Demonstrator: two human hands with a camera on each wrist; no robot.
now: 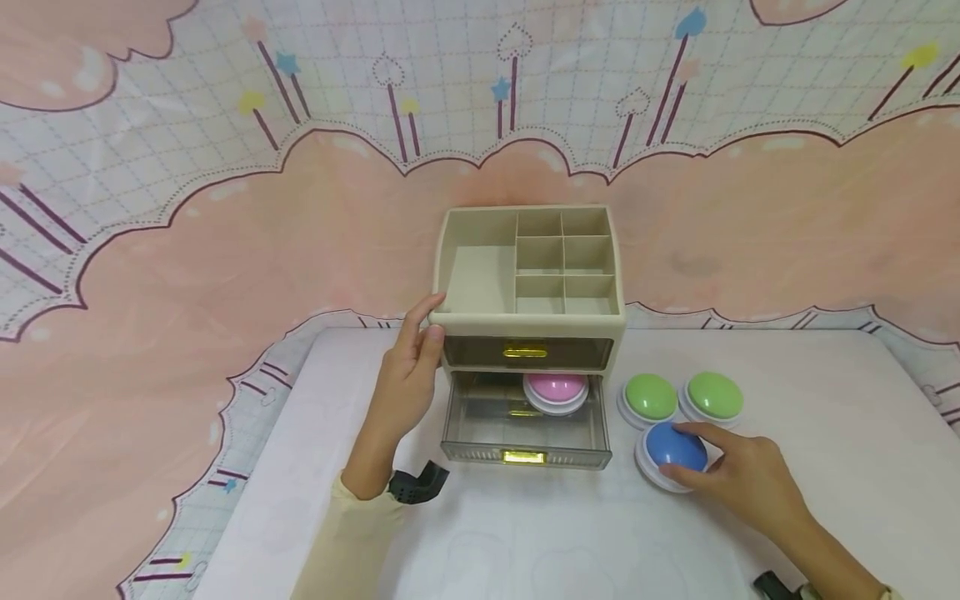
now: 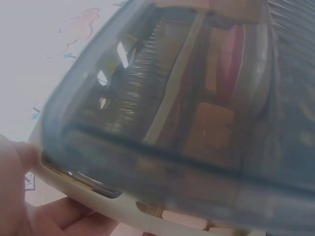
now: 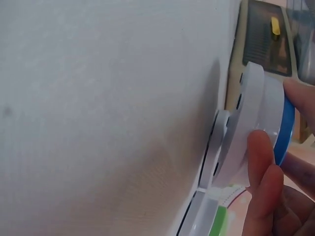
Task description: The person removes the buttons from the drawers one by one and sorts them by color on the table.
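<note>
My right hand (image 1: 753, 479) pinches a blue-domed round push button (image 1: 677, 450) by its sides. In the right wrist view the button's white base (image 3: 246, 118) is tilted, its underside partly showing; a second white base is close to its lower edge. Two green push buttons (image 1: 651, 397) lie just behind it on the table. My left hand (image 1: 408, 375) grips the left front corner of a cream drawer organizer (image 1: 528, 321), thumb at the front and index finger at the top rim. Its lower clear drawer (image 1: 480, 451) is pulled out, with a pink push button (image 1: 557, 390) inside.
The organizer's upper drawer (image 1: 480, 353) is closed. Compartments (image 1: 480, 279) of different sizes divide its top. A white-covered table (image 1: 570, 533) lies under everything, and a patterned cloth (image 1: 225, 275) hangs behind. Each wrist carries a black strap (image 1: 418, 483).
</note>
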